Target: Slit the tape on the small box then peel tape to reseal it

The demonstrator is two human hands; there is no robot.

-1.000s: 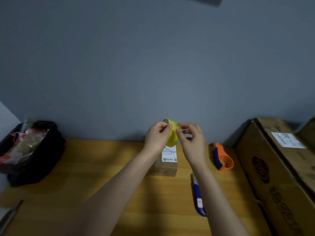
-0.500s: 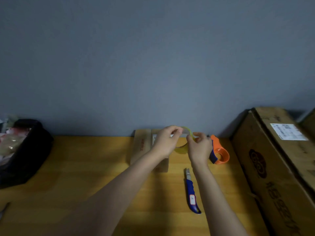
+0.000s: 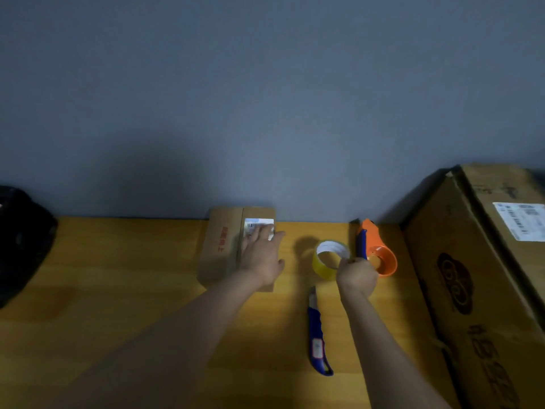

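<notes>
The small cardboard box (image 3: 219, 246) lies flat on the wooden table against the wall, with a white label at its far end. My left hand (image 3: 261, 255) rests flat on its top, fingers spread over the label. The yellow tape roll (image 3: 324, 264) stands on the table right of the box. My right hand (image 3: 356, 276) pinches the roll's right rim. A blue utility knife (image 3: 317, 338) lies on the table below the roll, blade end toward it.
An orange and blue tape dispenser (image 3: 376, 252) sits just right of the roll. A large cardboard box (image 3: 483, 284) fills the right side. A black bag (image 3: 20, 240) stands at the far left. The wooden table (image 3: 118, 290) ends at the grey wall.
Both hands came down from holding the roll in the air. The roll now stands on the table in my right hand, and my left hand has let go and lies on the box.
</notes>
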